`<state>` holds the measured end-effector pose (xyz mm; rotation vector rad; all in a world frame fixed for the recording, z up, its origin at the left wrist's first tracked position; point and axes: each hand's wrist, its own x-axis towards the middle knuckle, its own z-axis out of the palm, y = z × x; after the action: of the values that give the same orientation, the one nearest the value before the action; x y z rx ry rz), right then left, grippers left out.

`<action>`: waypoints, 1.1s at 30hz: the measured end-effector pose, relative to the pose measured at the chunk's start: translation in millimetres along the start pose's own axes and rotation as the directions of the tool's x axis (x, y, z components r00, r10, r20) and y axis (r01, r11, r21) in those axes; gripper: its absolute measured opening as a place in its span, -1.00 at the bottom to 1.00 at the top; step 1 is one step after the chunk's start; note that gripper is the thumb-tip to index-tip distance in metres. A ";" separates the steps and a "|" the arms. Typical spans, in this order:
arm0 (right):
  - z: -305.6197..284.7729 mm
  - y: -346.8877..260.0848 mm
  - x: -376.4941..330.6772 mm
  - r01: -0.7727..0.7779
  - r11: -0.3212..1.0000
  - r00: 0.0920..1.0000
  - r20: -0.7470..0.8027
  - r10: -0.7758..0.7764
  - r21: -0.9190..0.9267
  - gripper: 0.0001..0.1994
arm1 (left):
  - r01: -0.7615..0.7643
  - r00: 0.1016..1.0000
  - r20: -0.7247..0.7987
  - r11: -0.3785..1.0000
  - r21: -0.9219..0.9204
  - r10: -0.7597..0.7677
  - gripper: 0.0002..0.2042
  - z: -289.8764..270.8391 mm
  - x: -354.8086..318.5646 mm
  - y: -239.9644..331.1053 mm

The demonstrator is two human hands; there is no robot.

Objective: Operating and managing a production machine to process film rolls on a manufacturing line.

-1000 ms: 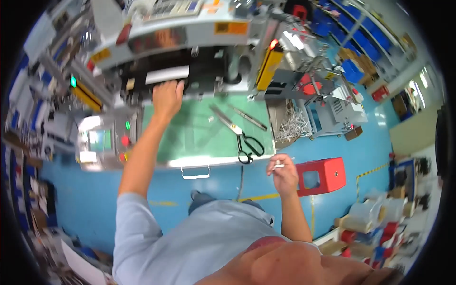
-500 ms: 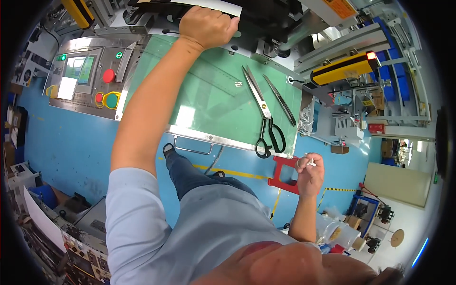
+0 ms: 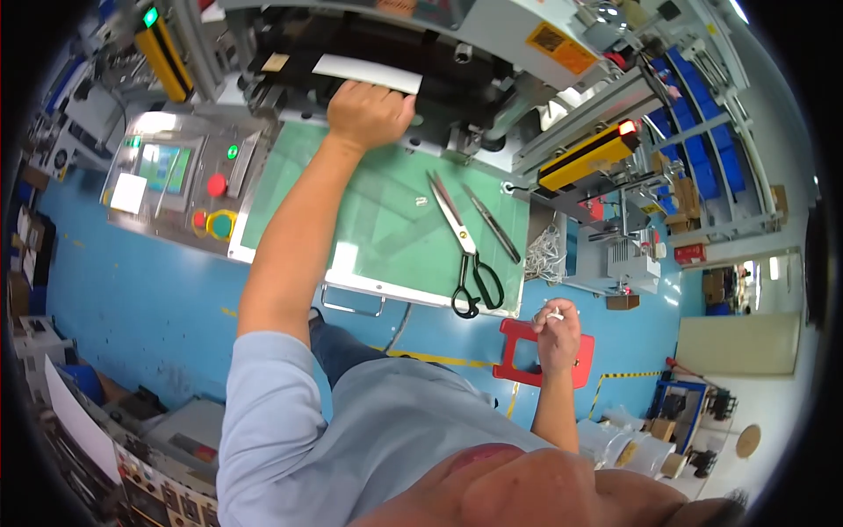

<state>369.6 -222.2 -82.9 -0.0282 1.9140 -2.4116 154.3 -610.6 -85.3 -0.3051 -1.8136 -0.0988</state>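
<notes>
Reaching far out, your left hand (image 3: 369, 112) rests on the near edge of a white sheet (image 3: 367, 74) that lies in the dark mouth of the machine (image 3: 457, 61). Your fingers are curled over that edge, and it looks like a loose hold, though you cannot see if the thumb pinches underneath. The sheet is a long thin strip. Its long side runs left to right, and most of it sits just past your knuckles, on the far side. So the sheet lies right at your left grip, and your left hand is by far the nearer one.

Your right hand (image 3: 557, 323) is low and near your body, well apart from the sheet. It is closed around a small white thing (image 3: 553, 313), too small to tell what it is. It hangs over a red stool (image 3: 514, 347) on the blue floor (image 3: 132, 290).

Between your two hands lies the green mat (image 3: 386, 237) on the worktop. Black-handled scissors (image 3: 464, 248) lie on it, pointing far and a bit left, with a thin metal tool (image 3: 492, 223) just beside them. A panel with buttons (image 3: 180, 184) sits to the left.
</notes>
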 end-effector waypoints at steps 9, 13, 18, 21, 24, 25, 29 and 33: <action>-3.3 -10.3 -9.5 0.033 0.999 0.998 -0.047 -0.033 0.013 -0.79 | 0.005 0.995 0.096 1.000 0.009 -0.006 -0.72 53.7 14.5 -16.7; -17.7 -9.2 -23.8 0.022 1.000 0.984 -0.178 -0.024 -0.011 -0.79 | -0.003 0.993 0.115 0.998 0.067 -0.005 -0.79 74.3 21.9 -24.7; -22.2 -9.9 -33.2 0.023 0.998 0.966 -0.255 -0.039 -0.065 -0.80 | -0.002 0.975 0.221 0.995 0.101 -0.021 -0.73 89.4 16.2 -35.9; -18.8 -10.3 -35.7 0.061 0.998 0.953 -0.295 -0.069 -0.035 -0.81 | -0.051 0.983 0.178 0.997 0.065 0.039 -0.75 91.6 18.8 -36.8; -15.4 -13.2 -42.1 0.084 0.996 0.948 -0.307 -0.086 -0.020 -0.81 | -0.050 0.975 0.221 0.997 0.060 0.036 -0.79 93.5 20.5 -34.9; -17.3 -10.9 -46.7 0.089 0.996 0.958 -0.273 -0.088 -0.008 -0.79 | -0.037 0.973 0.230 0.998 0.052 0.024 -0.74 90.7 20.1 -33.4; -28.1 3.7 -67.5 0.019 0.998 0.963 -0.271 0.000 0.066 -0.75 | 0.123 0.881 0.459 0.992 0.012 -0.115 -0.68 52.2 35.7 -12.3; -44.3 16.9 -100.8 -0.114 0.989 0.956 -0.262 0.134 0.091 -0.72 | 0.434 0.841 0.436 0.881 -0.186 -0.322 -0.72 -45.2 27.1 79.0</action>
<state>468.4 -176.9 -106.9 0.4311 1.8564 -2.5061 210.8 -540.6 -54.6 -0.1584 -2.2498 -0.6216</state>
